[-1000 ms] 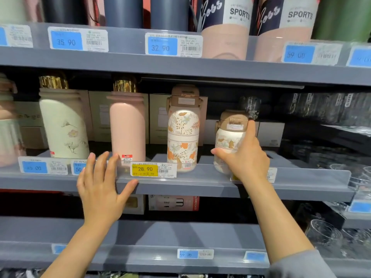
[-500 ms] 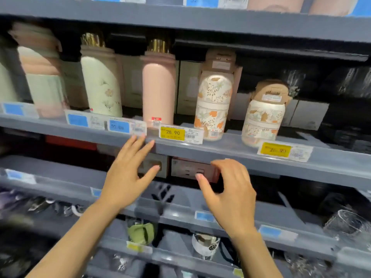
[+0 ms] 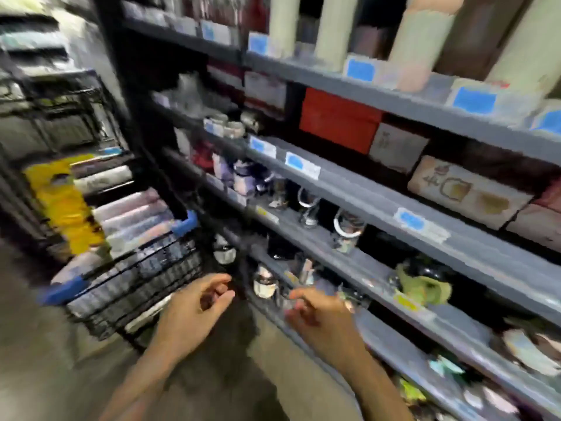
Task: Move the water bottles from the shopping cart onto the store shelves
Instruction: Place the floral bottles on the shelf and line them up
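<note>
The view is blurred and swung down to the left. A black wire shopping cart (image 3: 130,281) with blue corner guards stands at the lower left, and several pale water bottles (image 3: 133,214) lie on their sides in it beside a yellow package (image 3: 65,205). My left hand (image 3: 194,311) hangs just right of the cart, fingers loosely curled, holding nothing. My right hand (image 3: 318,317) hovers in front of a low grey shelf (image 3: 379,335), fingers loosely curled and empty. Tall pale bottles (image 3: 419,41) stand on the top shelf at the upper right.
Grey shelves (image 3: 379,189) run diagonally across the right with blue price tags, boxes including a red box (image 3: 337,120), and glass cups (image 3: 346,232). A dark rack (image 3: 60,107) stands at the far left. Grey floor (image 3: 212,375) lies below my arms.
The view swung down and left, off the shelf with the floral bottles and onto the cart. Both hands dropped from the shelf edge to low in front of me, empty.
</note>
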A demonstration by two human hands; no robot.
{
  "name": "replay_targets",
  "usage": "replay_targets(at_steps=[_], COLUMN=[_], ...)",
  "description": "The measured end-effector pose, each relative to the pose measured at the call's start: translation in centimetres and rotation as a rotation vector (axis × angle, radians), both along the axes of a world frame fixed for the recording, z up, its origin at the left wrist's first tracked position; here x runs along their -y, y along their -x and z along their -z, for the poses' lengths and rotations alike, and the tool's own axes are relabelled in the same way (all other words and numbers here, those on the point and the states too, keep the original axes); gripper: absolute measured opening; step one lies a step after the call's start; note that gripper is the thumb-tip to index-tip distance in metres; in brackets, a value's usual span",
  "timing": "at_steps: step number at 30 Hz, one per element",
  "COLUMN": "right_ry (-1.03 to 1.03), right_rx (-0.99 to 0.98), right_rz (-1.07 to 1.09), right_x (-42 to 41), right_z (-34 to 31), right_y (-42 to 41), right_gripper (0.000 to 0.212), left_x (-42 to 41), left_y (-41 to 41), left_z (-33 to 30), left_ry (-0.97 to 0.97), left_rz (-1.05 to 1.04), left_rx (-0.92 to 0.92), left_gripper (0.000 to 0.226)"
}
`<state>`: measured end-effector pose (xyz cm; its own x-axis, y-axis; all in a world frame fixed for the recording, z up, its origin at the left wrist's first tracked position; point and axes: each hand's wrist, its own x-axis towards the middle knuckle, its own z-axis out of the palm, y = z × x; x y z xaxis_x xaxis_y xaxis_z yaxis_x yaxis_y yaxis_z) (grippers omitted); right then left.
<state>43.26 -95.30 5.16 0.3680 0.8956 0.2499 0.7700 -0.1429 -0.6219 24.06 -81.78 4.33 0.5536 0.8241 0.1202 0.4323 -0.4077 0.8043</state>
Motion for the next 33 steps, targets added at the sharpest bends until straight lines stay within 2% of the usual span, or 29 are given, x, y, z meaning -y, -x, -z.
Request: replay_targets(at_steps=[3,6,9,11,16,20,25,28,33], right_ry=[0.246,0.317,0.399,0.437,0.51,0.501,0.589,0.691,0.827], right_rx=[-0.042,-0.109,-0.192,-0.253,-0.567,-0.733,-0.728,-0.643,-0.502], right_rz=[-0.205,-0.314,-0.393,-0.41,-0.344,-0.333,-0.32,-0.367,-0.293], right_x=[-5.9,-10.7,-15.3,-18.4,-26.5,-34.1,-41.9,-45.0,-45.6], right_z=[1.7,2.5,3.2,3.5,5.1,6.6,8.1,9.1,11.0], right_y=[6.9,12.0,15.4,17.1,21.1,23.1,23.1,22.5,21.7], right_gripper=[0.042,0.032,0.027,0.026,0.028,0.024,0.017,0.019,0.028], left_x=[-2.1,-2.8,-4.3,-5.5,-9.9,-16.2,-25.6,-31.7,-38.4], left_y=[8.3,13.9,17.9,19.8,22.9,23.6,22.6,21.9,21.9], left_z=[2.3,3.4,4.6,5.4,5.6,5.5,5.3,6.4,11.0], left_ry=[0.138,0.213,0.263,0.313,0.291,0.271,0.286,0.28,0.508], left_rz=[-0.127,-0.196,-0.283,-0.35,-0.483,-0.524,-0.411,-0.4,-0.265], left_rx=[-0.047,-0.135,-0.118,-0.127,-0.156,-0.174,-0.32,-0.361,-0.593], left_gripper=[0.02,0.02,0.023,0.035,0.041,0.029,0.032,0.046,0.061])
